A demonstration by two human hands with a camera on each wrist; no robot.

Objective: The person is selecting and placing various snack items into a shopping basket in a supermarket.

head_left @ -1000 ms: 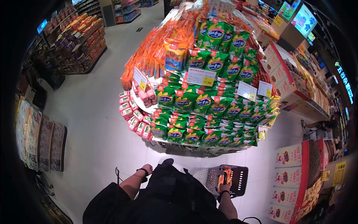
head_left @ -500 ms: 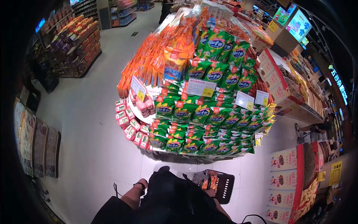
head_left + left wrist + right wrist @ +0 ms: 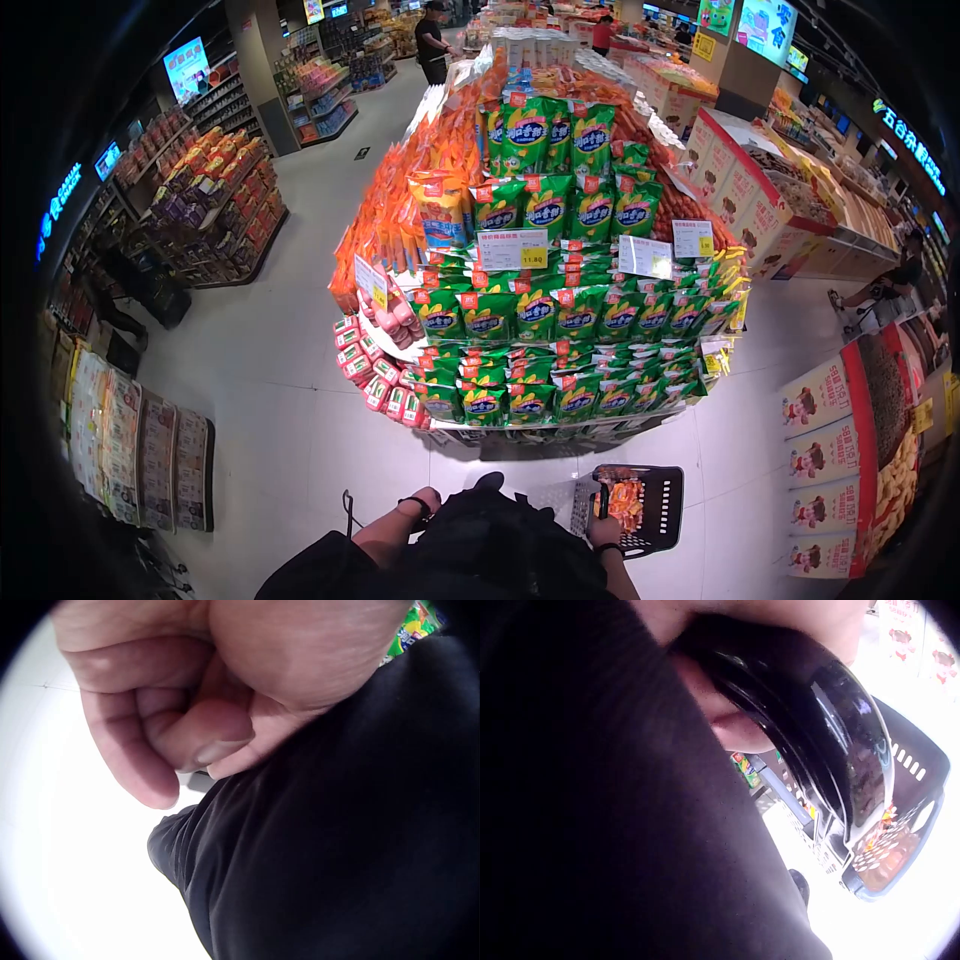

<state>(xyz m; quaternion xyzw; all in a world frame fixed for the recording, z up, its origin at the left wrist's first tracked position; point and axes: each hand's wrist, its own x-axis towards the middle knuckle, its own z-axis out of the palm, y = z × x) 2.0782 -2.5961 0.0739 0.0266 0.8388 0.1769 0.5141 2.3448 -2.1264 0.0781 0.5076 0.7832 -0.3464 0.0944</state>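
My right hand (image 3: 604,531) grips the handle of a dark shopping basket (image 3: 672,508), which hangs beside my right leg. In the right wrist view the fingers (image 3: 742,733) curl round the glossy black handle (image 3: 810,682). Several orange-coloured packets (image 3: 626,505) lie in the basket. By my left side, my left hand (image 3: 428,497) hangs with nothing in it. The left wrist view has its fingers (image 3: 127,750) loosely curled in front of my dark clothing (image 3: 322,840). Before me stands a stacked display of green packets (image 3: 535,315), with orange packets (image 3: 395,215) on its left.
White price cards (image 3: 512,250) stand on the display. Boxed bulk bins (image 3: 825,455) line the right side, and a low shelf (image 3: 140,450) is on the left. Grey floor (image 3: 270,400) runs between them. Another person (image 3: 432,45) stands at the far end of the aisle.
The head view has tilted up, bringing more of the far aisle into sight. The basket and right hand shifted left in the view, then back right. The left hand stays empty.
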